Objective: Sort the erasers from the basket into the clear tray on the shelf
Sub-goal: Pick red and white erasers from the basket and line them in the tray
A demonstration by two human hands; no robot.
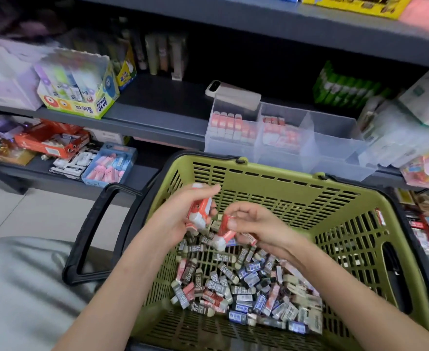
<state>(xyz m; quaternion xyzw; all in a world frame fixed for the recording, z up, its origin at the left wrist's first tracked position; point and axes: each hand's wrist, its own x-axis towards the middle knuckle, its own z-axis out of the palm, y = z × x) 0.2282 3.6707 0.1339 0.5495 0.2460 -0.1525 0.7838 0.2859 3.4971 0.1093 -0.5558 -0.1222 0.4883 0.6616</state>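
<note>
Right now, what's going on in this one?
A person's hands are over a green basket of mixed erasers. The left hand holds a few red-and-white erasers; the right hand pinches one more eraser. The clear tray on the shelf already has that kind in two compartments.

The basket (271, 179) is showing matt green slotted plastic; the tray (334, 145) is looking clear, slightly frosted plastic; the erasers (223, 285) are wearing glossy paper sleeves; the shelf (157, 115) is looking matt grey.
</note>
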